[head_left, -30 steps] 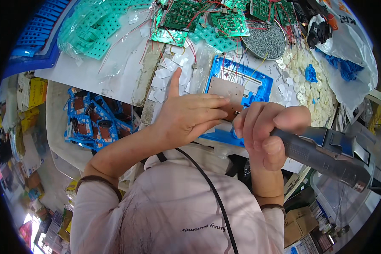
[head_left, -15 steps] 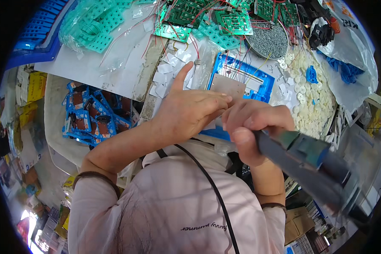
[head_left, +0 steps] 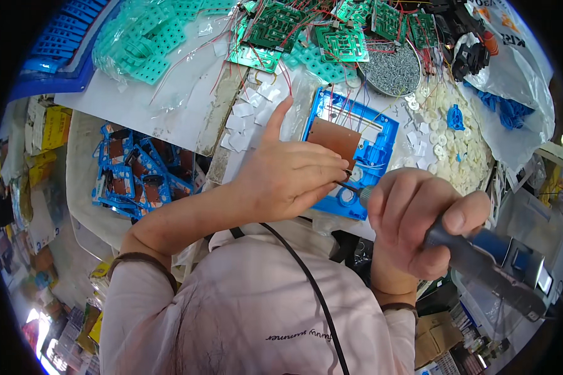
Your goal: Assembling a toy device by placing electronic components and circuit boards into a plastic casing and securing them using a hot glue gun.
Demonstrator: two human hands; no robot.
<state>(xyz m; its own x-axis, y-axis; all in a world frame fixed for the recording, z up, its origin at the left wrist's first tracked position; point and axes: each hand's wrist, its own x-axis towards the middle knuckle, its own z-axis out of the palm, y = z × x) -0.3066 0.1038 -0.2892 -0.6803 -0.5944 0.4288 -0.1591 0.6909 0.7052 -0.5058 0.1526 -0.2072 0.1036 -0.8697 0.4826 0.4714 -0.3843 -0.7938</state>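
An electric screwdriver [head_left: 491, 265], dark grey with a blue part, is gripped in my right hand [head_left: 419, 225]. Its thin bit points left, toward the fingertips of my left hand [head_left: 294, 175]. Those fingertips are pinched together beside the bit's tip; whatever small thing they hold is hidden. One finger of that hand sticks up, away from the others. Under and beside the fingers lies a blue plastic casing [head_left: 381, 147]. A brown circuit board [head_left: 331, 139] sits in it, with thin wires running from its far side.
Green circuit boards [head_left: 272, 28] with red wires and a round tray of screws [head_left: 392, 69] lie at the back. White round plastic parts [head_left: 463, 153] are heaped on the right. A bin [head_left: 81, 169] at left holds several blue casings [head_left: 147, 172]. Paper squares [head_left: 238, 122] lie beside my left hand.
My right hand and the screwdriver have shifted right and nearer me, so the bit and the brown board now show. My left hand stays nearly in place.
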